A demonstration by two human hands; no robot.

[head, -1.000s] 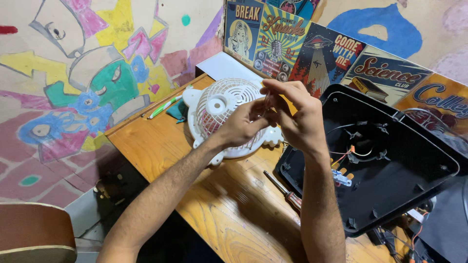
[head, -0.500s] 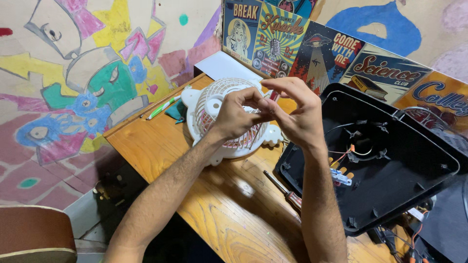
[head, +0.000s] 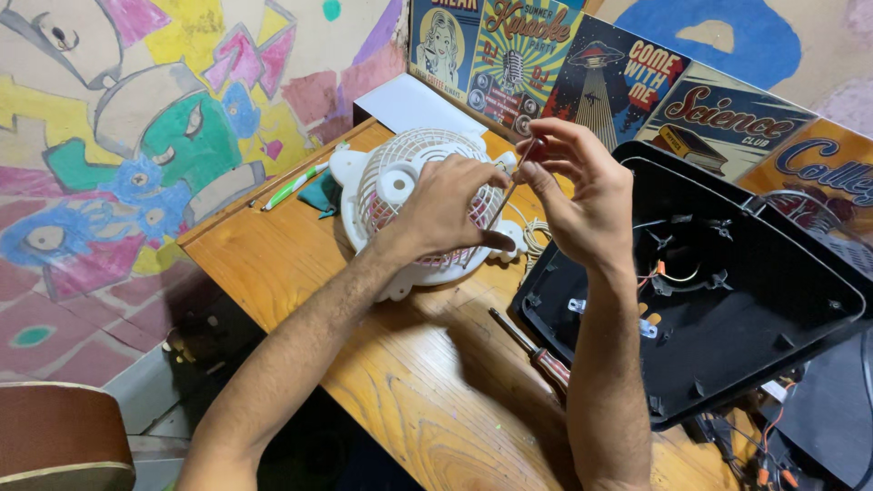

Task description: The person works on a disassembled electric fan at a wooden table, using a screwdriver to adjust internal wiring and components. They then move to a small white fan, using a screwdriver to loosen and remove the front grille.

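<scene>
A small white fan (head: 400,186) with a round grille lies flat on the wooden table (head: 300,273). My left hand (head: 450,209) rests on top of the grille, fingers spread over it and pressing it down. My right hand (head: 582,195) is raised just to the right of the fan and pinches the handle of a thin screwdriver (head: 511,186). The shaft slants down to the fan's right edge, near my left fingertips. Its tip is hidden behind my left hand.
A large black plastic shell (head: 718,291) with wires inside lies open at the right. A second screwdriver (head: 532,345) with a red-brown handle lies beside it. A green pen (head: 293,186) and a teal cloth (head: 323,195) lie left of the fan. Posters lean along the back.
My right hand has lifted a little and now holds the thin screwdriver up at the fan's right edge. My left hand has flattened over the grille.
</scene>
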